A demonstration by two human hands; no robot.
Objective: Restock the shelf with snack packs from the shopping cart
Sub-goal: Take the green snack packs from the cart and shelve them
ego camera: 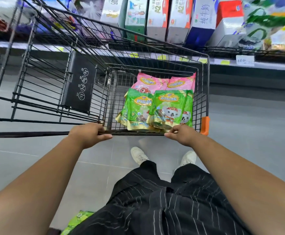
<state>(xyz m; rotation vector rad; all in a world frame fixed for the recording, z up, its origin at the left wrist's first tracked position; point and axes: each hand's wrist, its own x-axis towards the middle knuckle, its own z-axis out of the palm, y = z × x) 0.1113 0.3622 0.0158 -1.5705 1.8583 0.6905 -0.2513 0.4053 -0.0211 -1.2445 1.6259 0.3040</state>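
A black wire shopping cart stands in front of me. Inside its basket lie green snack packs in front and pink snack packs behind them. My left hand grips the cart's near rim bar, fingers curled over it. My right hand grips the same bar further right, just below the green packs. The shelf runs across the top of the view beyond the cart.
Milk cartons and boxes fill the shelf, with yellow price tags along its edge. An orange bumper sits on the cart's right corner. The folded black child-seat flap lies left. Grey tiled floor below; green packaging by my legs.
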